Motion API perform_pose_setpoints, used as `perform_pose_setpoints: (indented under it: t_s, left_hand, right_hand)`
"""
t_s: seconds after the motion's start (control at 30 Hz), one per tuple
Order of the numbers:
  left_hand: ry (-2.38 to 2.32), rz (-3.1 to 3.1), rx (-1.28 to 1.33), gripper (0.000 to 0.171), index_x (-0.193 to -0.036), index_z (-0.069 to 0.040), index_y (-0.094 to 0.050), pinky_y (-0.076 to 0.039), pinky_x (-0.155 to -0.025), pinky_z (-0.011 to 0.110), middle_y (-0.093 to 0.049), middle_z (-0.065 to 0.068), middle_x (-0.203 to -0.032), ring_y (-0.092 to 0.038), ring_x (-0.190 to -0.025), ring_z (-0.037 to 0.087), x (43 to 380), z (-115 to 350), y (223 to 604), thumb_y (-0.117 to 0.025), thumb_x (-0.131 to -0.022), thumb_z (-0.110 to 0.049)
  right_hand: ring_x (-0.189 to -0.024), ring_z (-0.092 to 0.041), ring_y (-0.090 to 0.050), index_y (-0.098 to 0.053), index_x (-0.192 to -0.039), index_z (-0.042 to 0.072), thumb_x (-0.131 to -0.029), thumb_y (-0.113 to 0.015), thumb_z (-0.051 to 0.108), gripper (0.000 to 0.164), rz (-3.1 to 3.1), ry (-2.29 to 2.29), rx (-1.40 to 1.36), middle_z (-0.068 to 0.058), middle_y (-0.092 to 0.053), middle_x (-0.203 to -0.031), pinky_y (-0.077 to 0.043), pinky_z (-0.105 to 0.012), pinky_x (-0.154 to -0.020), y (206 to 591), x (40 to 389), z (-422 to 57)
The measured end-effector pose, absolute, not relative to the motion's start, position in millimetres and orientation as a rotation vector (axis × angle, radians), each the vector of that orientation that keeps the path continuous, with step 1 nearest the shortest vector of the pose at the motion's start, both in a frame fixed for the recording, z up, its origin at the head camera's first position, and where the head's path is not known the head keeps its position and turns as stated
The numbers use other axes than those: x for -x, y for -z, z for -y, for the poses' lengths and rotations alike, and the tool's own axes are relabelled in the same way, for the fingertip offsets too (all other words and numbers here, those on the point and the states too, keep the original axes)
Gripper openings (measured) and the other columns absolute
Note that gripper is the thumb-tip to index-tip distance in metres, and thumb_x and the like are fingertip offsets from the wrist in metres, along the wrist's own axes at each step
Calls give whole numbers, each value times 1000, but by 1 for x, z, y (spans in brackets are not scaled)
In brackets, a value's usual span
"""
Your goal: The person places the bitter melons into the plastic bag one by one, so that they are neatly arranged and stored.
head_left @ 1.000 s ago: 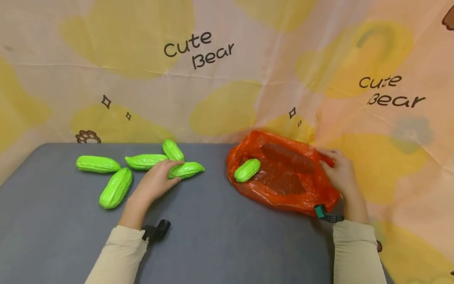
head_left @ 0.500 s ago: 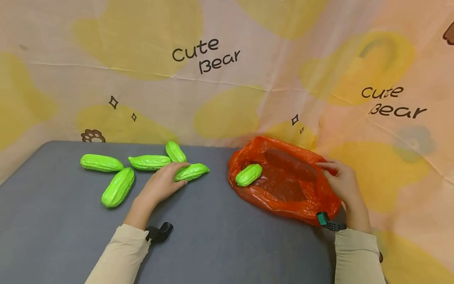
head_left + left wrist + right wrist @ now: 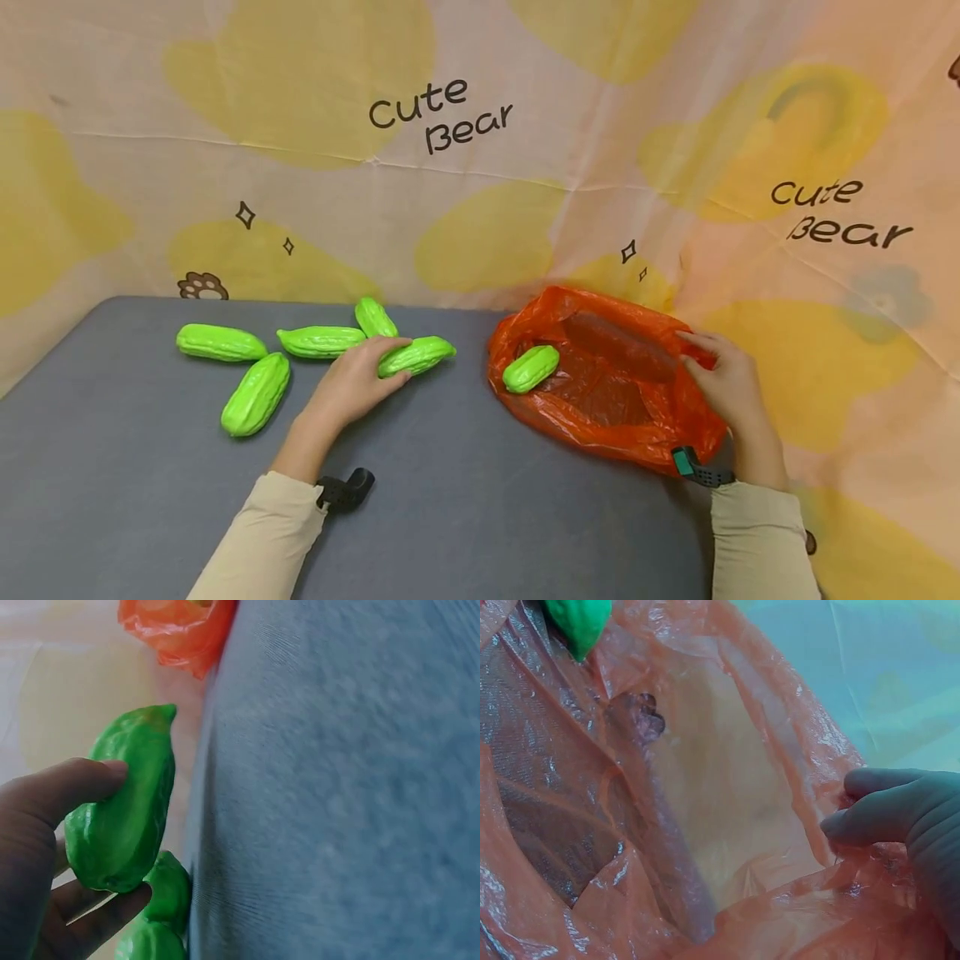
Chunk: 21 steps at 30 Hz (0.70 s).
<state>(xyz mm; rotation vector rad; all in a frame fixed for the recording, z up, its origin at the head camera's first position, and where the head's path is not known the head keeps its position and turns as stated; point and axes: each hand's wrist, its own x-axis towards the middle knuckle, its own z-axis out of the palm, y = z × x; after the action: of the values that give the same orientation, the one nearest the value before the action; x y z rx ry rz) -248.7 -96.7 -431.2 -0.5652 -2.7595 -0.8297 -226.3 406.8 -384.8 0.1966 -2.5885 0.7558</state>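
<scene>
My left hand [image 3: 357, 383] grips a bright green, ridged bitter melon [image 3: 426, 353] from its near end, thumb on one side and fingers on the other. In the left wrist view the held bitter melon [image 3: 131, 802] shows its pointed tip toward the red bag, while part of the fingers is hidden behind it. At the right, my right hand [image 3: 729, 377] pinches the rim of a red plastic bag [image 3: 585, 440], which lies with its mouth spread wide. One bitter melon [image 3: 531, 369] rests inside the bag's left end.
Several more bitter melons lie on the grey tabletop [image 3: 480, 517] at the left: one [image 3: 255, 395] nearest, one [image 3: 220, 342] at the far left, another [image 3: 318, 342] beside my left hand and one [image 3: 374, 317] behind it. A printed cloth [image 3: 315, 192] hangs along the back and right.
My left hand has moved slightly right with the bitter melon, drawing it a little away from the others. The right hand keeps its hold on the bag's rim. The head view has shifted slightly.
</scene>
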Motion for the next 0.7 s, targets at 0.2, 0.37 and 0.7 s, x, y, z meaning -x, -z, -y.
perform_pose_setpoints:
  t_s: [0.2, 0.37, 0.7]
  left_hand:
    - [865, 2675, 603, 49, -136, -11, -64, -48, -106, 51, -70, 13, -129, -63, -124, 35, 247, 85, 423, -76, -90, -22]
    - [876, 2667, 653, 49, -137, -13, -64, -49, -106, 50, -70, 11, -130, -64, -124, 32, 243, 71, 418, -75, -90, -23]
    - [1076, 2578, 696, 47, -144, -21, -59, -47, -110, 49, -62, 7, -142, -58, -134, 29, 229, 30, 413, -68, -98, -24]
  right_hand:
    - [-118, -50, -59, -68, -124, -5, -89, -72, 0, 36, 2575, -746, -205, -30, -65, -126, -43, -24, -87, 383, 227, -407]
    - [-123, -51, -56, -66, -130, -3, -90, -72, 3, 40, 2578, -774, -192, -30, -63, -130, -46, -53, -96, 384, 226, -408]
    - [-124, -54, -54, -62, -133, -4, -89, -73, 2, 47, 2574, -765, -230, -32, -59, -134, -42, -67, -97, 380, 228, -406]
